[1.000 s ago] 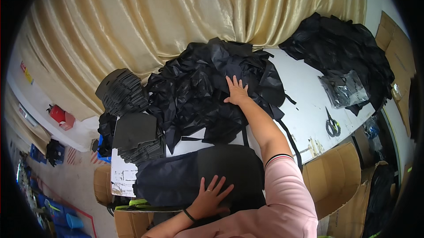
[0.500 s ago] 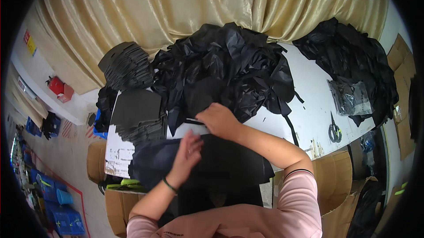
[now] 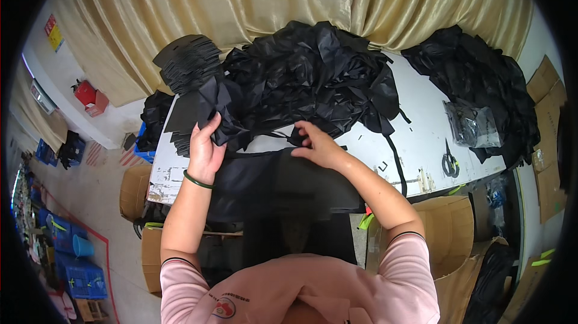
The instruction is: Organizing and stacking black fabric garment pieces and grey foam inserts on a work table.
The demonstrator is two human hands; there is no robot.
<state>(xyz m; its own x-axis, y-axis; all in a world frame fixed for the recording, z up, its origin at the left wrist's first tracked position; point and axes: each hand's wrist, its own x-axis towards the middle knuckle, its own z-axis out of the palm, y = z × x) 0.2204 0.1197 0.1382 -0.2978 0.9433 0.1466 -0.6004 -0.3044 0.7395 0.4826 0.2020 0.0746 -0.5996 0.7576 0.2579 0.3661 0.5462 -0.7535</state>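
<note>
My left hand (image 3: 206, 151) is closed on a crumpled black fabric piece (image 3: 220, 106), with the thumb up against it. The cloth stands up over a stack of dark flat panels (image 3: 182, 120) on the left of the table. My right hand (image 3: 321, 148) is at the front of the big heap, its fingers curled about a dark end of thin black fabric; the exact grip is partly hidden. Across the near table edge and my lap lies a dark smooth sheet (image 3: 283, 182). Behind both hands rises a large heap of black fabric (image 3: 313, 77).
A second dark panel stack (image 3: 189, 59) stands at the back left. On the right are another black heap (image 3: 475, 77), a clear plastic bag (image 3: 472, 124) and black scissors (image 3: 450, 163). Cardboard boxes (image 3: 442, 228) flank me below the white table (image 3: 421, 113). A gold curtain (image 3: 241, 5) hangs behind.
My left hand has moved left and away from me, and now holds a black fabric piece. My right hand has shifted slightly right and nearer. The view has shifted a little.
</note>
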